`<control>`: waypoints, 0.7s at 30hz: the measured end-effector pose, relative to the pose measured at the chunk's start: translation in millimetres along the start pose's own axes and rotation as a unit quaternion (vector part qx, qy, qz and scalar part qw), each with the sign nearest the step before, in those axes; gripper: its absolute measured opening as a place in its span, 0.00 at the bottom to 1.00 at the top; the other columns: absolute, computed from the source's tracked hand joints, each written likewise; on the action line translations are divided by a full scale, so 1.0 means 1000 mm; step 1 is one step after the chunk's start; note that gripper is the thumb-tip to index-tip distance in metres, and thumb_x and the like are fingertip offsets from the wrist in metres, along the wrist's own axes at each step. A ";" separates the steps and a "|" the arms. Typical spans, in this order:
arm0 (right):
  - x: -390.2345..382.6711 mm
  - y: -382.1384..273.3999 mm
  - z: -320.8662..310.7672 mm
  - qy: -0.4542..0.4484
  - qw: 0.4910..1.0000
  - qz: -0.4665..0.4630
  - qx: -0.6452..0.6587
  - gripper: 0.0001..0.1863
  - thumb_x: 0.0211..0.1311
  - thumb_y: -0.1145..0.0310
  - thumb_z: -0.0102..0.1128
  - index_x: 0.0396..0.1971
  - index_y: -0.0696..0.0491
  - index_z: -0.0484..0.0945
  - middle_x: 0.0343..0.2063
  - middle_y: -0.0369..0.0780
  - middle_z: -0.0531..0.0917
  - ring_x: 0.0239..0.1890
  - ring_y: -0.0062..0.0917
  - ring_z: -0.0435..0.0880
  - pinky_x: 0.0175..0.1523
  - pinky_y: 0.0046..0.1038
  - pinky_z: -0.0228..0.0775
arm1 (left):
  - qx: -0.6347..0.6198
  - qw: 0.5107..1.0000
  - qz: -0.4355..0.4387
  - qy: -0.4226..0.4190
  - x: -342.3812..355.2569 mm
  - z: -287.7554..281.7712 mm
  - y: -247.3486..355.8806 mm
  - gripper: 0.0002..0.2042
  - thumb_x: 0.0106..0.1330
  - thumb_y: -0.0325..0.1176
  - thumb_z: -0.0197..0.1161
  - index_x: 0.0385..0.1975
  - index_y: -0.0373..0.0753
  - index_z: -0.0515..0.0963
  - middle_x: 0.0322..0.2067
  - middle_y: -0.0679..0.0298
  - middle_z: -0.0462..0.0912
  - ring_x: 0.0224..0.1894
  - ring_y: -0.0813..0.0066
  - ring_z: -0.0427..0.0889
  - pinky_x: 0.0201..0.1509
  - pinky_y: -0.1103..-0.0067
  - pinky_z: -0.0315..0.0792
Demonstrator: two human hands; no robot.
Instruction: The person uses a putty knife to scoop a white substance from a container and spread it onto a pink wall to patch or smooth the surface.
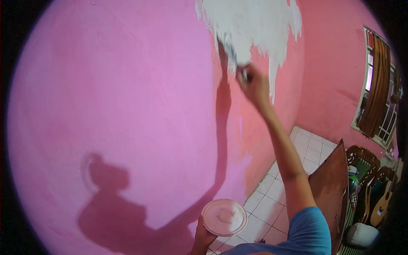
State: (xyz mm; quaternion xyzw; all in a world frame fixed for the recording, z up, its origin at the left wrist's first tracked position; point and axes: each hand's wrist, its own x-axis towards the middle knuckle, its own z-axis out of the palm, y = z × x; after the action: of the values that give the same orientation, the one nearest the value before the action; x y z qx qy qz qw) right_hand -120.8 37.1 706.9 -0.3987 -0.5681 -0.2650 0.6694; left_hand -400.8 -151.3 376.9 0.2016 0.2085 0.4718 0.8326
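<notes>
My right hand (253, 85) is raised to the wall and closed around the handle of a paintbrush (230, 52), slightly blurred. Its tip touches the lower left edge of a ragged patch of white paint (238, 21). That patch lies over the pink wall (127, 97), where a violet-pink area meets a salmon one. Low in front of me, my left hand (204, 236) grips a round, pale paint container (224, 217) by its left side. Whitish smears mark its inside; how deep it is, I cannot tell.
White floor tiles (268, 209) run along the wall's foot. To the right stand a brown panel (329, 182), carved wooden chairs (364, 158), a guitar (381, 204) and a white cushion (362, 234). A barred window with a brown curtain (376, 87) is in the far wall.
</notes>
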 end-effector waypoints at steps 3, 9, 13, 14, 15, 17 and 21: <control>-0.094 -0.008 -0.013 -0.048 0.997 0.055 0.041 0.06 0.56 0.72 0.63 0.29 0.57 0.75 0.12 0.37 0.71 0.14 0.13 0.65 0.21 0.20 0.58 | -0.004 1.000 -0.023 -0.005 0.006 -0.018 -0.001 0.33 0.72 0.57 0.29 0.65 0.37 0.55 0.63 0.50 0.61 0.65 0.53 0.62 0.67 0.58 0.59; -0.066 -0.010 -0.021 -0.002 0.990 0.107 0.095 0.06 0.57 0.71 0.62 0.30 0.57 0.76 0.11 0.36 0.72 0.14 0.13 0.69 0.21 0.21 0.60 | 0.005 0.999 -0.038 0.017 0.014 0.004 -0.002 0.33 0.72 0.58 0.29 0.65 0.36 0.54 0.64 0.50 0.60 0.65 0.53 0.61 0.68 0.57 0.58; -0.030 0.013 0.020 0.052 0.990 0.086 0.099 0.06 0.58 0.71 0.60 0.32 0.56 0.75 0.12 0.41 0.72 0.13 0.20 0.72 0.21 0.25 0.62 | -0.021 0.999 -0.026 -0.028 0.026 -0.004 -0.009 0.33 0.71 0.58 0.30 0.66 0.37 0.53 0.64 0.51 0.59 0.65 0.53 0.61 0.67 0.56 0.58; -0.034 0.022 0.034 0.070 0.992 0.060 0.082 0.06 0.58 0.71 0.60 0.32 0.56 0.75 0.12 0.43 0.73 0.13 0.23 0.73 0.21 0.26 0.63 | -0.021 0.999 -0.027 -0.027 0.028 -0.004 -0.012 0.33 0.71 0.58 0.30 0.66 0.37 0.53 0.64 0.51 0.59 0.65 0.53 0.61 0.67 0.56 0.58; -0.046 0.023 0.043 0.064 0.994 0.056 0.067 0.05 0.59 0.71 0.60 0.32 0.55 0.75 0.13 0.46 0.73 0.14 0.31 0.74 0.21 0.29 0.64 | -0.008 0.999 -0.019 -0.032 0.027 -0.002 -0.014 0.33 0.71 0.58 0.31 0.66 0.37 0.53 0.64 0.51 0.59 0.65 0.53 0.61 0.67 0.56 0.58; -0.071 0.022 0.052 0.052 0.994 0.059 0.069 0.05 0.59 0.71 0.60 0.32 0.55 0.75 0.13 0.46 0.73 0.14 0.33 0.75 0.22 0.31 0.65 | 0.005 0.999 -0.011 -0.035 0.025 -0.001 -0.017 0.34 0.71 0.59 0.31 0.66 0.37 0.53 0.64 0.51 0.59 0.65 0.54 0.61 0.68 0.56 0.58; -0.124 0.019 0.042 0.015 0.994 0.092 0.063 0.05 0.58 0.72 0.60 0.32 0.55 0.74 0.13 0.46 0.74 0.14 0.37 0.74 0.22 0.32 0.66 | -0.033 0.999 -0.024 0.001 0.027 -0.026 -0.021 0.34 0.71 0.59 0.30 0.66 0.37 0.54 0.64 0.51 0.60 0.65 0.53 0.61 0.68 0.56 0.57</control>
State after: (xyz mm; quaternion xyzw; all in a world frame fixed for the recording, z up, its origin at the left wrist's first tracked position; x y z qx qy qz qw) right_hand -155.6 70.5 583.4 -0.4024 -0.5344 -0.1722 0.7231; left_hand -387.5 -134.5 339.6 0.1685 0.1984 0.4583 0.8498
